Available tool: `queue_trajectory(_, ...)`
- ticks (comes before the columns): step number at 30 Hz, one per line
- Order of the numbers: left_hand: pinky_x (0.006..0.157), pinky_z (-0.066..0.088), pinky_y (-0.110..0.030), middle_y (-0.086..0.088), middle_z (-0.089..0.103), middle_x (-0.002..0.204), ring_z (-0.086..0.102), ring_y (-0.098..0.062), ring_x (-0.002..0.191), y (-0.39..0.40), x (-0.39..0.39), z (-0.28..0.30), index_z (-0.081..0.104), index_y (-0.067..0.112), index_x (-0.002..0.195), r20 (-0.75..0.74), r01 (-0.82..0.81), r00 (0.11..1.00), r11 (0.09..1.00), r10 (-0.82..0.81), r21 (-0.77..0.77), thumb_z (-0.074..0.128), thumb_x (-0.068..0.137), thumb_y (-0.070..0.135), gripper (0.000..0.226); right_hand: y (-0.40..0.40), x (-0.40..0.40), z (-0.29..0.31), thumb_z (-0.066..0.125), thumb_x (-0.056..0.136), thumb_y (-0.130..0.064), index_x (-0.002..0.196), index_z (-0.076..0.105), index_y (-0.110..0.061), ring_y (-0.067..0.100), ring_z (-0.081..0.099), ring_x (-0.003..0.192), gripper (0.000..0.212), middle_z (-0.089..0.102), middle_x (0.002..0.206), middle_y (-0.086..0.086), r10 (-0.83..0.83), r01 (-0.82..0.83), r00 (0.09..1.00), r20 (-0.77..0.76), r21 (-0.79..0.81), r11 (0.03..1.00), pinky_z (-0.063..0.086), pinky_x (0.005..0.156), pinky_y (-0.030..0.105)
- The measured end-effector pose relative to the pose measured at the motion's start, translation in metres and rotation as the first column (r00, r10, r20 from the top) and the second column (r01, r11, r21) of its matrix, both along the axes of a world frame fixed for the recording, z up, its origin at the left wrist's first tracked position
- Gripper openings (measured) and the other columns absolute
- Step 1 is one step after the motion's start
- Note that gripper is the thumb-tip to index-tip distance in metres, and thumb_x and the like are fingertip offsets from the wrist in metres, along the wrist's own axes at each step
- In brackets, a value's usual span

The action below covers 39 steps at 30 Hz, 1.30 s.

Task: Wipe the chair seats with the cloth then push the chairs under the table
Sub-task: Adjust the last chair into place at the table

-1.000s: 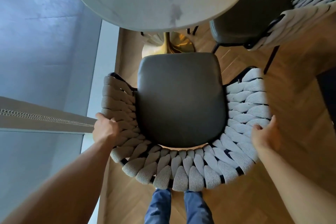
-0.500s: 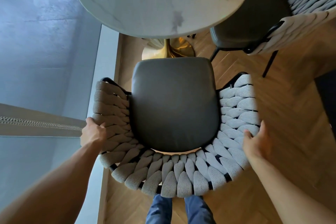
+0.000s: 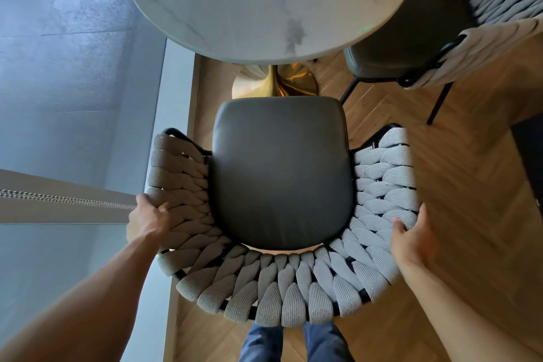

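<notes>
While the person stands behind it, both hands grip the woven backrest of the near chair (image 3: 282,173): left hand (image 3: 148,220) on one side, right hand (image 3: 411,241) on the other. Its dark seat faces the round marble surface (image 3: 235,3), front edge just short of the rim, beside a second chair (image 3: 411,47).

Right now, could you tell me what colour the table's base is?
Shiny gold base, head view.

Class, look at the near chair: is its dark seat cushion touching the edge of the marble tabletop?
Apart. The head view shows the seat cushion ending short of the marble tabletop, with wood floor and the gold table base visible between them.
</notes>
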<state>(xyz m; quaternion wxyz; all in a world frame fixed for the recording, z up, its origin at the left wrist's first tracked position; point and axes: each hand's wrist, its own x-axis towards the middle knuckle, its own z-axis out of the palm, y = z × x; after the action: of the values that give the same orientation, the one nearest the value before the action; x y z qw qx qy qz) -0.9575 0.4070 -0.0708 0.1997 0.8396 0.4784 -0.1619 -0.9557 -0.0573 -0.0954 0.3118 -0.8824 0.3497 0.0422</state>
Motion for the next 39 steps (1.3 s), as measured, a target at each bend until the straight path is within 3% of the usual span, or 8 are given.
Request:
queue_trajectory(15,0.084,0.046,-0.047,-0.028,0.061,0.11,0.058,-0.046,0.101,-0.005,-0.019,-0.001,0.043,0.01,0.113,0.006,0.034,0.999,0.999,-0.034,0.009,0.056,0.092,0.035,0.035,-0.009,-0.006,0.005,0.056,0.093,-0.009,0.15,0.023,-0.003,0.034,0.029,0.142,0.066,0.027,0.154,0.021,0.003,-0.003,1.0,-0.003,0.025,1.0,0.022,0.114,0.037)
queue_trajectory(39,0.087,0.045,-0.048,-0.03,0.06,0.112,0.058,-0.047,0.104,0.008,-0.026,0.0,0.045,0.009,0.113,0.007,-0.007,1.0,0.999,0.007,0.041,0.058,0.093,0.033,0.033,-0.003,-0.022,-0.008,0.059,0.091,-0.015,0.15,0.023,-0.007,0.035,0.033,0.139,0.069,0.033,0.152,0.021,0.061,-0.06,0.998,-0.017,0.032,0.998,0.026,0.115,0.042)
